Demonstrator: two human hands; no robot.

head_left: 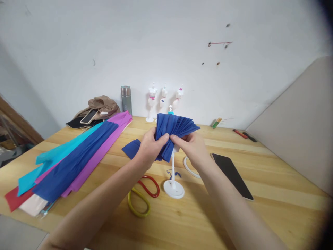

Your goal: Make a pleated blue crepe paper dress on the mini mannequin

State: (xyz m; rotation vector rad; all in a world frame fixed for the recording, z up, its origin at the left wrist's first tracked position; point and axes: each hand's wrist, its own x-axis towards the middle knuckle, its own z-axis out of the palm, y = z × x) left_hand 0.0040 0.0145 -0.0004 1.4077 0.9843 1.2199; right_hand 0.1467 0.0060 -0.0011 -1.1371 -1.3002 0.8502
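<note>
Pleated blue crepe paper [179, 124] fans out between my two hands, in front of a small white mannequin on a stand [173, 188]. My left hand [152, 144] pinches its left part, thumb on the front. With thumb and fingers closed, my right hand [191, 144] grips the folds just right of that; the thumb tips nearly meet. The paper hides most of the mannequin's body. Another blue piece [131, 148] lies left of my left hand. Scissors with red and yellow handles [140, 199] lie below, their blades hidden by my left arm.
Crepe paper sheets [78, 159] in several colours cover the left side. White mini mannequins [152, 99] and a flask [126, 100] stand by the wall. A white ring-shaped roll [191, 170] and a dark tablet-like slab [231, 175] lie right. A phone [89, 116] rests on brown cloth.
</note>
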